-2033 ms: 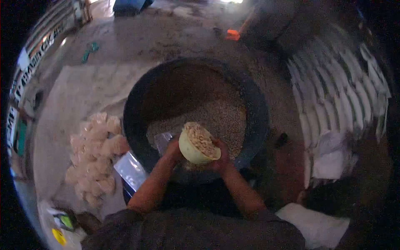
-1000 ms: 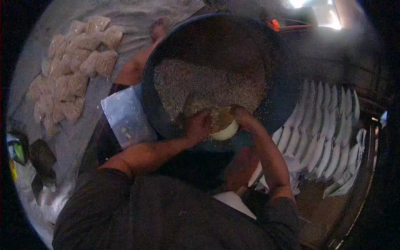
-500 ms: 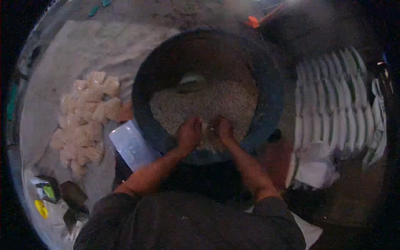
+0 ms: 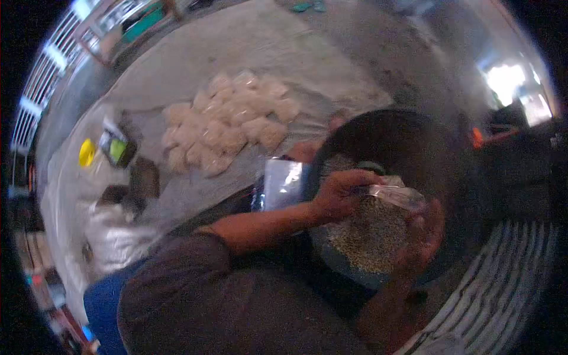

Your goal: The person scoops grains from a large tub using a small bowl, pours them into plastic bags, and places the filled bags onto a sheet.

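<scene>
Head view: left hand (image 4: pixel 346 194) pinching one edge of a clear plastic bag (image 4: pixel 397 194), right hand (image 4: pixel 427 229) curled onto its other end, blurred; bag held above loose pale grain (image 4: pixel 367 245) in a dark round tub (image 4: pixel 408 133). Flat plastic packets (image 4: pixel 282 183) just beside the tub on the person's left; farther left, a cluster of filled bags (image 4: pixel 222 121) on a pale ground sheet (image 4: pixel 254 44).

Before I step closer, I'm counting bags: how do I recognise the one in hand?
Find the large dark tub right of centre. Above its pale contents, the left hand and right hand hold a clear bag. Unlike the packed bags heaped on the sheet, it's held up.
</scene>
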Demonstrator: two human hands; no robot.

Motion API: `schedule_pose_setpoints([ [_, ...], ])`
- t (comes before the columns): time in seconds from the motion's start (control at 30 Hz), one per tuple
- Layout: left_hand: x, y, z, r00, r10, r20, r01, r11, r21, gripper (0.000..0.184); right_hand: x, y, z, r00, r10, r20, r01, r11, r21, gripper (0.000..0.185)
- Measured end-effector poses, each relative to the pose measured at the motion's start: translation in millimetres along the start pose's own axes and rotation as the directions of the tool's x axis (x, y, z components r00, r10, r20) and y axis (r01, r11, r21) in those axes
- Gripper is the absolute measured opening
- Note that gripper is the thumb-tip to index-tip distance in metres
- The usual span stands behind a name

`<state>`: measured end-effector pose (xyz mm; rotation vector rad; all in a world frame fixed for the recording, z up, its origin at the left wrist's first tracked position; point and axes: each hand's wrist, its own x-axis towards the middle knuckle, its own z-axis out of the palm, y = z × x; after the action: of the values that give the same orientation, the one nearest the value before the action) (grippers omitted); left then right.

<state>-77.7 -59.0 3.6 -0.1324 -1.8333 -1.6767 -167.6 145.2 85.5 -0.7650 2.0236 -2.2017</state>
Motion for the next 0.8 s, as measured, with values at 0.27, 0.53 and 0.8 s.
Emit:
schedule_pose_setpoints([
  [0.27, -56.9, 12.0, -205.0, 0.882, -0.463, -0.09, 0.319, 0.443, 0.838, 0.027, -108.7, 173.8, -109.4, 0.712, 0.614, 0.341, -0.175, 0.625, -0.76, 0.042],
  [0.53, -225.4, -226.5, -381.2, 0.591, -0.676, -0.441, 0.476, -0.149, 0.867, 0.037, -169.1, 231.0, -10.7, 0.559, 0.828, 0.053, -0.188, 0.188, -0.964, 0.049],
  [0.8, -16.8, -30.3, -101.6, 0.995, -0.066, -0.079, 0.103, 0.65, 0.753, 0.021, -100.2, 134.0, -8.9, 0.754, 0.656, -0.042, -0.655, 0.745, -0.125, 0.018],
])
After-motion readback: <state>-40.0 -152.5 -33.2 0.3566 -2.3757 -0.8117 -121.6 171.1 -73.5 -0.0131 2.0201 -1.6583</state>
